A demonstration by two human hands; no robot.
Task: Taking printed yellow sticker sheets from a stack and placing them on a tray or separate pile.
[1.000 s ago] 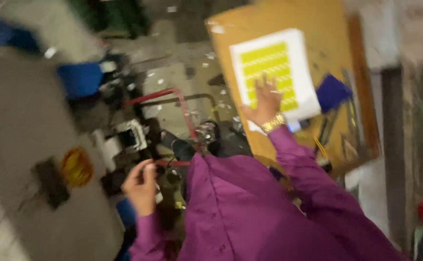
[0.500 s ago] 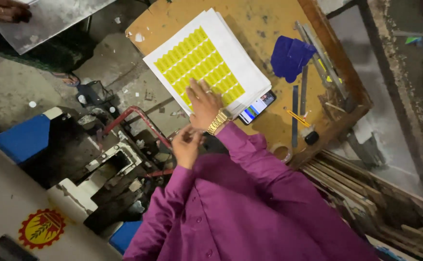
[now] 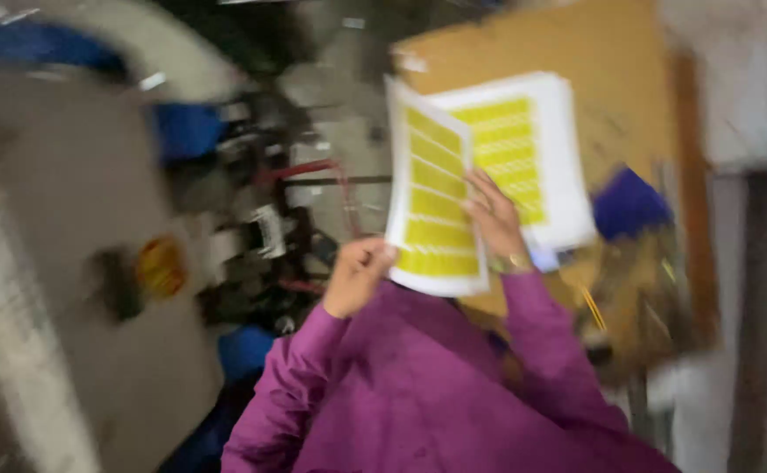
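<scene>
Above the brown wooden counter [image 3: 629, 114], the left hand [image 3: 357, 276] pinches a white sheet of yellow labels [image 3: 431, 206], fingers clamped on its lower edge; the right hand [image 3: 493, 219] steadies it, fingers spread. It could bend or slip onto the stack of label sheets [image 3: 532, 149], being held by so little.

Frame blurred. Both arms in purple sleeves reached forward and up from the body, elbows bent. Left hand [image 3: 359, 273] was raised, fingers curled closed in a pinch, thumb side up, knuckles toward the camera. Right hand [image 3: 493, 215] sat just beside and slightly higher, fingers extended and spread, palm facing away, a gold band at the wrist. Right forearm angled up from lower right; left forearm rose from lower centre. Hands were near each other, not touching.
</scene>
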